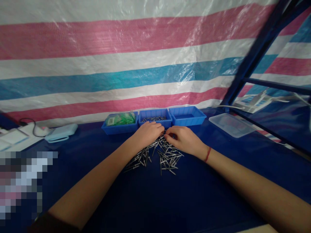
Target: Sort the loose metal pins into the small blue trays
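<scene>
A loose pile of silver blind rivets [168,158] lies on the dark blue tabletop [150,204], right under my two hands. My left hand [150,133] rests over the pile's far left side, back upward, its fingers curled down and their tips mostly hidden. Close beside it, my right hand [184,138] is curled in from the right, thumb and forefinger bent toward each other at the pile's far edge. What either hand grips is too small and too hidden to make out. Just beyond my hands stands a blue bin [155,113] with more rivets in it.
Left of that bin, another blue bin [119,130] holds green plastic packets [122,118]. A third blue bin [187,120] stands to the right, beside a clear plastic lid [230,125]. A light blue case [60,132] lies far left. Striped sheeting [121,77] hangs behind; a blue metal frame [252,58] rises right.
</scene>
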A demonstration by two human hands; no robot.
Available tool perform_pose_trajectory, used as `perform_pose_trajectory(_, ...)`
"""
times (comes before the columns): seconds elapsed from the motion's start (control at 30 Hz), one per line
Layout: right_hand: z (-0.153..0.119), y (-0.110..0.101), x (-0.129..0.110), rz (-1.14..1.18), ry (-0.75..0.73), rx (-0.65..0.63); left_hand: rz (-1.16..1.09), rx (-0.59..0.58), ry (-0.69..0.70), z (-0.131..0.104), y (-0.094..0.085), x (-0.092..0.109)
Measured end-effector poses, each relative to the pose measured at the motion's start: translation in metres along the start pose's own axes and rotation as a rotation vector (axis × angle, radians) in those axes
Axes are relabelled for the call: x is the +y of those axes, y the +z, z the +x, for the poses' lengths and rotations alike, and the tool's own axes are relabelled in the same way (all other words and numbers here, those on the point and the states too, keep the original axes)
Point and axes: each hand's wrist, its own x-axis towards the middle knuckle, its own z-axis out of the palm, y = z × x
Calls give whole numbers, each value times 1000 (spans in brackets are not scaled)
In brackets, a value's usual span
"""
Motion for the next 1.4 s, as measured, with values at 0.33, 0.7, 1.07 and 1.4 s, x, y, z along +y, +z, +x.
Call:
perform_pose_trajectory(0.33,-5,7,-31,569,90,155,-541,364,-397,-53,-8,42)
perform_pose_trajectory(0.7,-16,12,-51,830,56,96,-817,552,-506,-78,0,68)
perform_pose_trajectory(1.07,-18,14,-56,735,20,134,-899,505,-551,-80,4,66)
perform_pose_trajectory(1.4,-17,14,-54,677,7,183,-984,662,-539,-78,8,69)
